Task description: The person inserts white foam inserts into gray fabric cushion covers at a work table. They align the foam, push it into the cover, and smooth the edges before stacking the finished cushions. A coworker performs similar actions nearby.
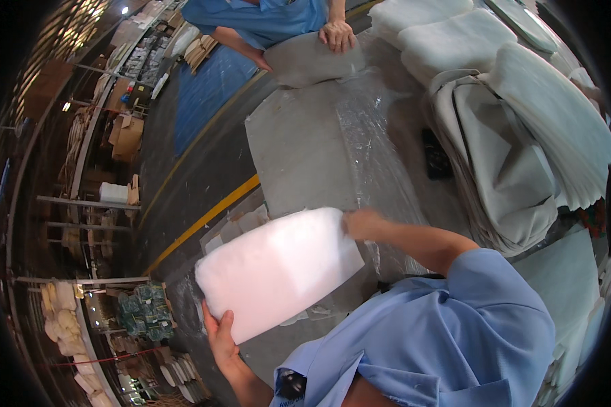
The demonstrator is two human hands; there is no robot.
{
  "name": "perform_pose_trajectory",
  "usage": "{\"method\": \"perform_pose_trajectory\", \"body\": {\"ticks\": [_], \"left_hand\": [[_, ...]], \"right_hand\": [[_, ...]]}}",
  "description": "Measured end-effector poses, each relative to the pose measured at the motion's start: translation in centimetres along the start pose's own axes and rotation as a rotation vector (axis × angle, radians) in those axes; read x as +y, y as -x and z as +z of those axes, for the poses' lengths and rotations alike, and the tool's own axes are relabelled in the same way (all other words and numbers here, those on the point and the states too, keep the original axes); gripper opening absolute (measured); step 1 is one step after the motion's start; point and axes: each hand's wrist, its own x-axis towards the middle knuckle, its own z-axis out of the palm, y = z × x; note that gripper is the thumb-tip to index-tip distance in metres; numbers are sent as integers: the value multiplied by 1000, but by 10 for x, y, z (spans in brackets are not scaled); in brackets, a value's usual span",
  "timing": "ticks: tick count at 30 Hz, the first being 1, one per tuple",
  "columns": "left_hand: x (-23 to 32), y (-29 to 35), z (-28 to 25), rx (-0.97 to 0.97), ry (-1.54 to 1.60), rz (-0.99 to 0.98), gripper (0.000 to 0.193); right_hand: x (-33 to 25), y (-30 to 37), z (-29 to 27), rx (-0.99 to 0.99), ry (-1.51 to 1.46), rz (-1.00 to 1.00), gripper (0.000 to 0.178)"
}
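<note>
Your left hand (220, 337) cups the white pad's (278, 271) lower corner, fingers curled behind it — thumb in front. Your right hand (361, 224) pinches its upper corner, arm bent across — the pad is tilted above the grey table (299, 149).

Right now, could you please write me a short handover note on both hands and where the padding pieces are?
Left hand: grips the lower left corner of the white padding slab, thumb on top.
Right hand: holds the slab's upper right corner. The slab is lifted, tilted, above the grey table.
Co-worker's hand across the table presses a grey cover.
Stack of grey covers and white padding sheets lie to the right.
Done: one slab picked up. Left: this slab is bare, not in any cover; the stacks look largely unworked.
</note>
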Motion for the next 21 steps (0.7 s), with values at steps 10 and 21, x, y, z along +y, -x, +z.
{"method": "perform_pose_trajectory", "body": {"ticks": [10, 21], "left_hand": [[0, 28, 23, 76, 123, 63, 77], [-9, -28, 139, -580, -59, 139, 77]], "right_hand": [[-18, 79, -11, -282, -483, -66, 41], [21, 206, -169, 226, -1319, -58, 86]]}}
